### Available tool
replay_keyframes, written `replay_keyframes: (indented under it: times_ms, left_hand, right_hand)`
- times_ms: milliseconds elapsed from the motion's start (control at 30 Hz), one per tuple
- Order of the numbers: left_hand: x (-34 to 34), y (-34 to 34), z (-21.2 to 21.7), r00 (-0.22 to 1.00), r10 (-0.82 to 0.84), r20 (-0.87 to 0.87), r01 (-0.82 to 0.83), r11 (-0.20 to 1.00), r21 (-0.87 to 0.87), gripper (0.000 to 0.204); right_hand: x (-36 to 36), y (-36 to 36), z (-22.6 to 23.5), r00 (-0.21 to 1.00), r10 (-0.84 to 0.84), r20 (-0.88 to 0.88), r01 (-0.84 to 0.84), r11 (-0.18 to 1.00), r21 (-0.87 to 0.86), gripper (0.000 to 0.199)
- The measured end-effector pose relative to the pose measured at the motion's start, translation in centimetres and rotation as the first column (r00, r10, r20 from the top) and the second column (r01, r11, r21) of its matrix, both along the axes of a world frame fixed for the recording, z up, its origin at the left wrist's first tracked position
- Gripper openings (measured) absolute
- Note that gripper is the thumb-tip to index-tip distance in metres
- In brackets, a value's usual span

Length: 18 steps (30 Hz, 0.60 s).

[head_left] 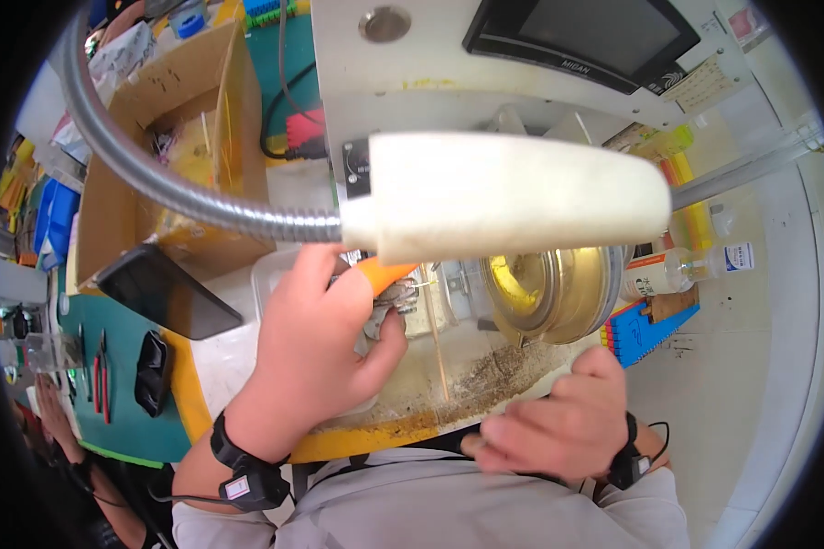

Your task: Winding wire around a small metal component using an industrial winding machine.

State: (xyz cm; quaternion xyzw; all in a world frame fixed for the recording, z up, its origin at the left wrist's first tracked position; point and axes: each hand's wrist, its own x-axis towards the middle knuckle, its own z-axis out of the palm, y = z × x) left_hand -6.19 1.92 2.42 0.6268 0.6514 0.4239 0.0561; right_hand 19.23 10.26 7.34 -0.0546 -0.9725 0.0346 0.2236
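Over the counter (485,373), the left hand (320,343) pinched a metal part (397,297); the right hand (560,425) curled apart, its grip unclear.

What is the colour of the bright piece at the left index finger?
The bright piece is orange, clearest in the head view.

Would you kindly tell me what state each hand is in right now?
Left hand: closed on a small silvery piece.
Right hand: curled closed, blurred; cannot tell whether it holds anything.
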Motion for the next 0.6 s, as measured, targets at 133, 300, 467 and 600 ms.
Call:
replay_keyframes:
  times_ms: [133,300,467,600]
  left_hand:
    - [0.1,-0.7,0.3,1.000,0.010,0.003,-0.010,0.998,-0.055,0.053]
    - [0.1,-0.8,0.8,0.961,0.082,-0.262,-0.104,0.992,-0.074,0.052]
    - [0.2,-0.6,0.4,0.906,0.073,-0.416,-0.098,0.994,-0.039,0.057]
    - [0.4,-0.9,0.5,0.870,0.090,-0.485,-0.126,0.991,-0.043,0.061]
  right_hand:
    - [1.1,0.4,-6.8,0.960,-0.261,-0.101,0.252,0.963,-0.094,0.022]
    - [1.9,1.4,-8.5,0.925,-0.372,-0.076,0.370,0.928,-0.046,0.026]
    - [-0.5,-1.8,-4.6,0.957,-0.156,-0.244,0.048,0.917,-0.396,0.017]
    - [-6.2,-4.3,-3.5,0.969,-0.214,-0.126,-0.141,-0.059,-0.988,0.025]
